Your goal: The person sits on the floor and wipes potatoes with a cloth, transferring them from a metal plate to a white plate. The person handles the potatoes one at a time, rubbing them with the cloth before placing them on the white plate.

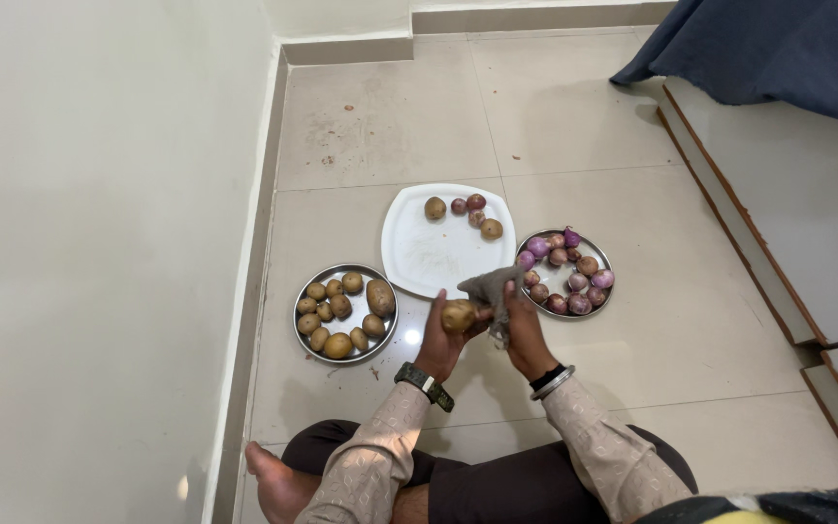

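1. Nearest the camera: the person sits cross-legged on the tiled floor (632,320), one bare foot (278,480) tucked toward the wall, patterned sleeves reaching fwd so both hands meet over the floor just in front of the plates.
2. Left hand (441,335) (watch on the wrist) is curled around a potato (458,315), fingers closed under and behind it, lifting it clear of the floor; held that way its face turns toward the other hand.
3. Right hand (526,330) (bangles on the wrist) grips a grey cloth (489,291), bunched between fingers and thumb and pressed against the potato's right side, as for wiping.
4. The potato is tan-brown, roundish, skin on, w/ a dull, slightly dusty look; it sits between the two hands, just in front of the white plate's near edge.
5. Left of the hands: a steel plate (305,340) w/ about a dozen brown potatoes, mixed sizes, within easy reach.
6. Right: a 2nd steel plate (601,260) of purple-red onions, touching the white plate's edge.
7. Farther off: the white plate (429,257) holds a few potatoes and small onions at its far rim, rest bare.
8. Farthest: dark blue fabric (778,49) drapes over a raised ledge.
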